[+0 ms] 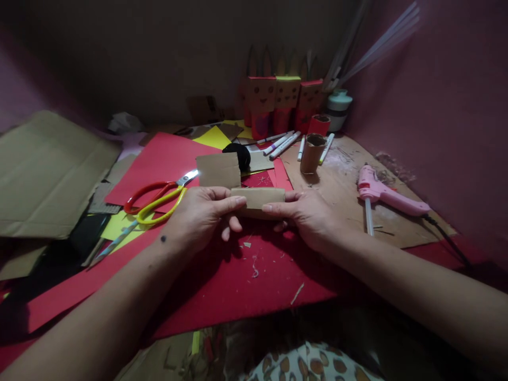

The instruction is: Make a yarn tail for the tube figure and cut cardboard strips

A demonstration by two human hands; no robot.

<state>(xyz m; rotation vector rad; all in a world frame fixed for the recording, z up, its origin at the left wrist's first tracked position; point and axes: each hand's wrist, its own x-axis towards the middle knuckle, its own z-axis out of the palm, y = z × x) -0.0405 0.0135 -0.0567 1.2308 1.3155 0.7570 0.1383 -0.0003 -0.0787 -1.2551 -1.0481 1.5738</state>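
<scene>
Red tabletop [278,275], cluttered: cardboard sheet [47,174] far left; left hand [198,214] and right hand [313,217] central, scissors [181,182] left, glue gun [392,200] right — fingers [238,201] pinching a brown piece [257,197] between them — card square [218,168] just behind, markers [284,145] beyond.

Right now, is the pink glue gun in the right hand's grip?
No, the right hand holds a cardboard piece, while the pink glue gun sits apart, farther right.

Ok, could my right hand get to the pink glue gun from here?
Likely yes: nothing visible stands between the right hand and the glue gun, though that hand is gripping the cardboard piece.
</scene>
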